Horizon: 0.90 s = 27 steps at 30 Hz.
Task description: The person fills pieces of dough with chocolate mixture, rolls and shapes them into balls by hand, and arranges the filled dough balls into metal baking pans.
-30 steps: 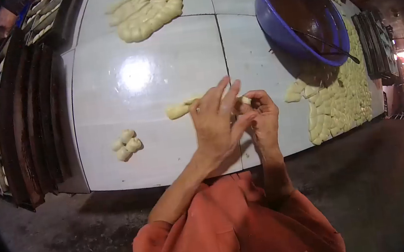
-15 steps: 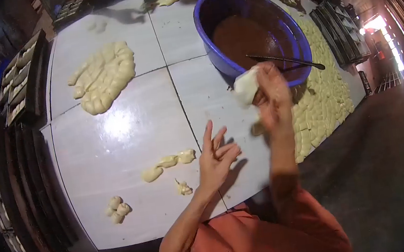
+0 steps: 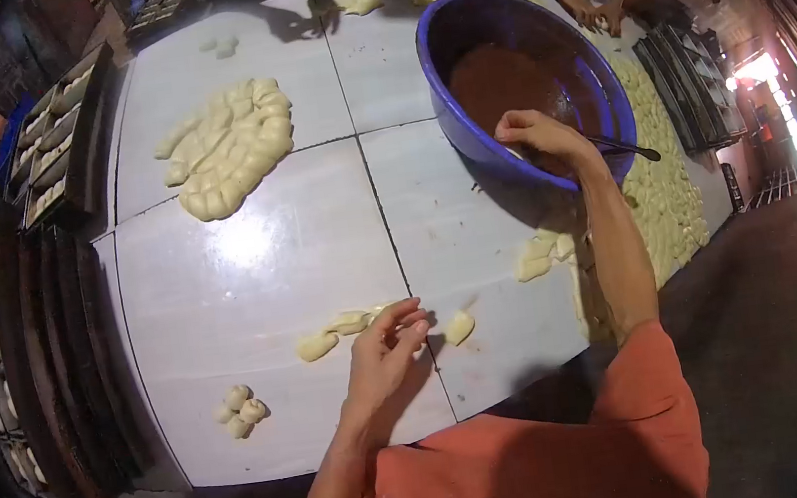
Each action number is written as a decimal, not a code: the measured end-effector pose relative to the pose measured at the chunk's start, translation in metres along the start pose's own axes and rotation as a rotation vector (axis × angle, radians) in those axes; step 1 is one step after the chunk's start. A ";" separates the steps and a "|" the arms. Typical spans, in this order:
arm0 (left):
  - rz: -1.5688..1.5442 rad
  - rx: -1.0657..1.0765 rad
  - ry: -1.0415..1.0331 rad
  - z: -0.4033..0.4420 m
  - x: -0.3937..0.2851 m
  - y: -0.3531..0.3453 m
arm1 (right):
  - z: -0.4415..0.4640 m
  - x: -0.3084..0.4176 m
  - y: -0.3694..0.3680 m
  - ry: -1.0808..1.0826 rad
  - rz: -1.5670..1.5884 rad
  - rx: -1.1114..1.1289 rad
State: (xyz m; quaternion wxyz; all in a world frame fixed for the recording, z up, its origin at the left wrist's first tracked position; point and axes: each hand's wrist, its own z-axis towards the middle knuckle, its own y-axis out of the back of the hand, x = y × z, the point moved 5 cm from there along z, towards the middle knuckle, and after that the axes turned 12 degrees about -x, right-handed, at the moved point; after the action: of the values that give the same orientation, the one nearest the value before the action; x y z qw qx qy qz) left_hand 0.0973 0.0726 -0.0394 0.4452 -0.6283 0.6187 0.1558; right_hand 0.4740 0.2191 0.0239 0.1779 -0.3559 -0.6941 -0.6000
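Note:
My right hand (image 3: 546, 138) is over the near side of the blue bowl (image 3: 450, 113), which has brown contents (image 3: 506, 84). Its fingers are pinched together, and what they hold is too hidden to name. My left hand (image 3: 383, 352) hovers low over the table with bent, parted fingers and nothing visible in them. Beside its fingertips lies a strip of pale dough pieces (image 3: 319, 344), partly covered by the hand. One small dough piece (image 3: 460, 327) rests to its right. Four small dough balls would be a cluster (image 3: 239, 411) at the front left.
A large dough slab (image 3: 232, 150) lies at the back left, and scored dough (image 3: 664, 206) covers the right edge. Dark trays (image 3: 57, 142) stand at left, more trays (image 3: 692, 84) at right. A dark-handled tool (image 3: 640, 151) leans in the bowl. Another person's hands (image 3: 600, 13) work beyond it.
My right hand has moved to the bowl; the pale piece it held up is no longer clearly visible. My left hand's fingers are more bent. The camera view has shifted.

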 end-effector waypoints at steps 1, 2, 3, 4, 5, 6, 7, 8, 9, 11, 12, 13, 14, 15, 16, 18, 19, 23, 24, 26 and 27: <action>0.038 0.006 -0.008 0.001 0.000 -0.001 | -0.005 0.009 0.007 0.007 0.032 -0.072; 0.177 0.039 -0.040 0.000 -0.012 -0.007 | -0.008 0.014 0.010 0.013 0.228 -0.154; 0.173 0.036 -0.043 0.000 -0.019 -0.013 | -0.020 0.033 0.008 0.016 0.225 -0.151; 0.115 0.057 -0.040 0.000 -0.023 -0.021 | -0.035 0.051 0.009 -0.023 0.584 -0.214; 0.057 0.076 -0.036 0.001 -0.027 -0.028 | -0.051 0.072 0.006 -0.067 0.945 -0.273; 0.126 0.116 -0.091 0.004 -0.034 -0.034 | -0.065 0.089 -0.003 -0.055 0.979 -0.348; 0.086 0.165 -0.123 0.010 -0.037 -0.040 | -0.071 0.096 -0.015 -0.068 1.051 -0.332; 0.046 0.208 -0.155 0.016 -0.039 -0.046 | -0.085 0.113 -0.033 -0.037 1.127 -0.337; 0.035 0.192 -0.187 0.012 -0.052 -0.052 | -0.097 0.128 -0.051 -0.010 1.203 -0.333; -0.191 0.111 -0.135 0.005 -0.065 -0.053 | -0.102 0.126 -0.097 0.028 1.257 -0.164; -0.200 0.075 -0.139 0.004 -0.066 -0.044 | -0.114 0.134 -0.121 -0.013 1.301 -0.157; -0.269 0.049 -0.104 0.003 -0.065 -0.035 | -0.125 0.140 -0.142 -0.056 1.342 -0.151; -0.338 0.024 -0.068 0.000 -0.063 -0.024 | -0.135 0.149 -0.160 -0.050 1.384 -0.049; -0.435 0.003 -0.105 -0.012 -0.075 -0.010 | -0.142 0.154 -0.175 -0.060 1.389 -0.019; -0.503 -0.039 -0.060 -0.009 -0.063 0.011 | -0.148 0.156 -0.189 -0.085 1.364 -0.028; -0.574 -0.097 -0.023 -0.007 -0.050 0.049 | -0.157 0.164 -0.214 -0.161 1.228 -0.045; -0.539 -0.148 -0.068 -0.013 -0.051 0.066 | -0.167 0.173 -0.224 0.055 1.015 -0.082; -0.446 -0.214 -0.271 -0.022 -0.052 0.103 | -0.185 0.207 -0.263 0.296 0.637 -0.269; -0.387 -0.212 -0.252 -0.024 -0.049 0.111 | -0.190 0.219 -0.264 0.449 0.424 -0.402; -0.297 -0.297 -0.352 -0.029 -0.054 0.118 | -0.187 0.218 -0.282 0.419 0.508 -0.407; -0.202 -0.373 -0.445 -0.035 -0.061 0.122 | -0.185 0.217 -0.289 0.382 0.589 -0.421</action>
State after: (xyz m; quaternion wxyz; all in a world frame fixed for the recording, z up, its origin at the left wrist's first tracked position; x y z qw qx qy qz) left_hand -0.0388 0.1049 -0.0187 0.4599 -0.7081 0.4012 0.3552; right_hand 0.0883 0.0942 0.0065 0.3910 -0.4501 -0.3793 -0.7076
